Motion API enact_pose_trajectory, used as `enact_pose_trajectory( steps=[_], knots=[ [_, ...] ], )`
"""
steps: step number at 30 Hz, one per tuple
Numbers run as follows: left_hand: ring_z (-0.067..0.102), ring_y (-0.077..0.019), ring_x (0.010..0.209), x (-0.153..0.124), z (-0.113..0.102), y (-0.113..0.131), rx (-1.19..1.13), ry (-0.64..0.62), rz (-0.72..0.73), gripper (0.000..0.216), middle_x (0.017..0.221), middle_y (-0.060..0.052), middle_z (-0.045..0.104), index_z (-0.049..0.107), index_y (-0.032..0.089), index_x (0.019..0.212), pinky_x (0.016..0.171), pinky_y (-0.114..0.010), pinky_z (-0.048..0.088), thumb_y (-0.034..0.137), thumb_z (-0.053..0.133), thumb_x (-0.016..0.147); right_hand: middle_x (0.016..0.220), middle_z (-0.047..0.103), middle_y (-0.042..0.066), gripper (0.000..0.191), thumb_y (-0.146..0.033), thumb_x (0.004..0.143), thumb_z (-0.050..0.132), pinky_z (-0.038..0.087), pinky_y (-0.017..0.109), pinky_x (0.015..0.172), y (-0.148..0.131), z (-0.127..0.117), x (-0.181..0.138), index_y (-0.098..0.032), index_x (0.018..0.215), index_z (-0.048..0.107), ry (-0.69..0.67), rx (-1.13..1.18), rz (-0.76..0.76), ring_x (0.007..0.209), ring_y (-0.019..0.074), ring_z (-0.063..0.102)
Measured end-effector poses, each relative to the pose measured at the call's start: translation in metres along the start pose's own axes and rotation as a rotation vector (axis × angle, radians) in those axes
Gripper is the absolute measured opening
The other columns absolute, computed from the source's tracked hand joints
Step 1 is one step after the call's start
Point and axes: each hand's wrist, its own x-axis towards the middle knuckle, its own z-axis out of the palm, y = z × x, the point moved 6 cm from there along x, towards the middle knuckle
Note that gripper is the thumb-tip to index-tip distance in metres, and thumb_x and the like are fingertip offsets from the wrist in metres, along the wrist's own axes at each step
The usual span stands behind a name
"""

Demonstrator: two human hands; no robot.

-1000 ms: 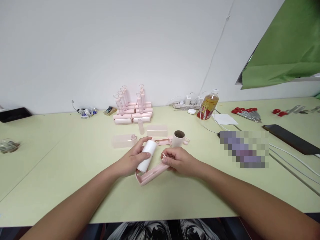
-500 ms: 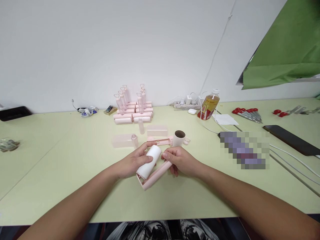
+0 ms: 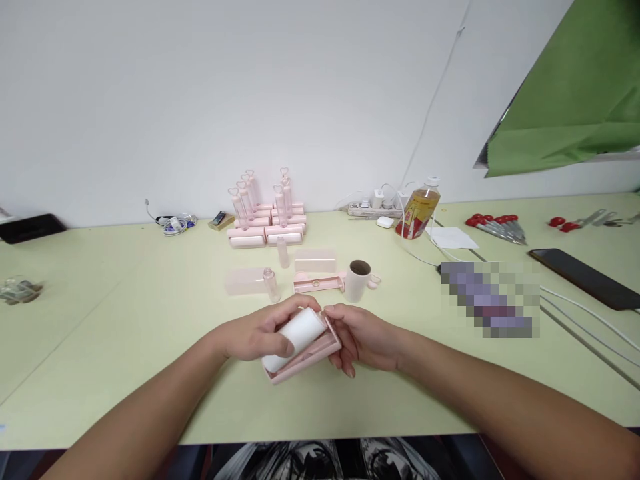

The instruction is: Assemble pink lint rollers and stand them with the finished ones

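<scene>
My left hand [image 3: 254, 337] is wrapped round a white roll [image 3: 299, 340], thumb across its front. Below the roll lies a long pink open holder [image 3: 309, 365], tilted above the table. The roll sits slantwise at the holder's opening, its right end near the raised end piece. My right hand [image 3: 369, 337] grips the holder's right end, with fingers partly hidden behind it. Just beyond my hands are another pink holder [image 3: 327, 287], a white upright roll with a brown hollow inside [image 3: 356, 288], and a pink heart-shaped piece [image 3: 374, 282].
Two translucent covers [image 3: 315, 261] and small clear bottles [image 3: 271, 287] lie or stand behind my hands. Farther back are several pink cases [image 3: 247, 238] with heart-topped bottles [image 3: 243, 203]. To the right are a drink bottle [image 3: 419, 213], cables, a phone [image 3: 583, 277] and red-ended tools [image 3: 497, 227].
The white roll and pink holder have turned to a flatter angle, and the holder's right end shows more. Both hands have shifted slightly down, still holding them.
</scene>
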Motion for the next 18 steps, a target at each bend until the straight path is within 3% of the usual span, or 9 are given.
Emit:
enact_pose_trajectory(
  steps=[3, 7, 13, 18],
  knots=[
    [0.053, -0.0308, 0.11, 0.0, 0.006, 0.008, 0.052, -0.027, 0.049, 0.051, 0.118, -0.011, 0.058, 0.044, 0.024, 0.124, 0.093, -0.045, 0.041, 0.043, 0.058, 0.079, 0.057, 0.06, 0.001, 0.038, -0.048, 0.088, 0.052, 0.046, 0.018, 0.031, 0.002, 0.001, 0.0, -0.012, 0.087, 0.062, 0.022, -0.047, 0.018, 0.042, 0.0112, 0.056],
    [0.055, -0.029, 0.106, -0.001, 0.01, 0.014, 0.172, -0.045, 0.093, 0.047, 0.117, -0.012, 0.06, 0.043, 0.022, 0.124, 0.093, -0.046, 0.042, 0.038, 0.055, 0.082, 0.054, 0.056, 0.0, 0.046, -0.056, 0.081, 0.06, 0.044, 0.016, 0.031, -0.001, 0.002, -0.002, -0.01, 0.083, 0.064, 0.023, -0.103, -0.004, 0.041, 0.0094, 0.052],
    [0.061, -0.0219, 0.082, -0.004, 0.009, 0.004, 0.193, 0.031, -0.053, 0.056, 0.101, -0.007, 0.062, 0.041, 0.024, 0.124, 0.065, -0.032, 0.049, 0.027, 0.065, 0.074, 0.055, 0.056, 0.0, 0.052, -0.062, 0.076, 0.063, 0.043, 0.016, 0.032, -0.002, 0.002, -0.004, -0.01, 0.082, 0.065, 0.009, -0.15, -0.021, 0.04, 0.0082, 0.05],
    [0.061, -0.0179, 0.074, -0.006, 0.011, 0.002, 0.217, -0.004, -0.114, 0.053, 0.098, -0.005, 0.062, 0.045, 0.026, 0.121, 0.056, -0.025, 0.046, 0.021, 0.063, 0.071, 0.056, 0.056, 0.0, 0.059, -0.065, 0.066, 0.071, 0.043, 0.016, 0.032, 0.0, 0.007, -0.004, -0.009, 0.084, 0.065, -0.01, -0.219, -0.017, 0.042, 0.0081, 0.05]
  ],
)
